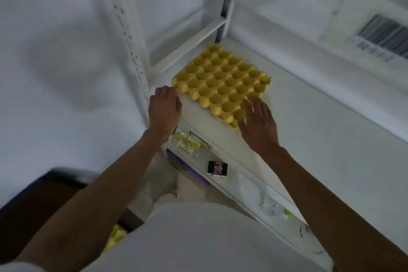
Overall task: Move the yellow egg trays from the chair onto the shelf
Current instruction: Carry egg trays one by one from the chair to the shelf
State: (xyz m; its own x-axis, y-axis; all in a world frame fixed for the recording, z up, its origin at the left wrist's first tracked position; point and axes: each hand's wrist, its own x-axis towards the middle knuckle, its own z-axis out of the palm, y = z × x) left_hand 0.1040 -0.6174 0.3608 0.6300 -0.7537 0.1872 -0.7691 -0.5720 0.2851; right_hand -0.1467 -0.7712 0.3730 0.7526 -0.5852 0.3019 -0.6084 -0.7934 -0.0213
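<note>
A yellow egg tray [221,83] lies flat on the white shelf [309,130], near its left end. My left hand [164,109] hovers at the shelf's front left corner, just left of the tray, fingers curled and holding nothing. My right hand [258,123] is spread open over the tray's near right corner, holding nothing. At the bottom left, more yellow egg trays [116,238] peek out beside my white shirt, next to the dark chair [39,205].
A white slotted upright [130,35] stands left of the shelf. Above hangs another shelf with a barcode label [384,35]. Lower shelves hold small packets [187,141], a green sponge pack [217,168] and plastic-wrapped items [276,207].
</note>
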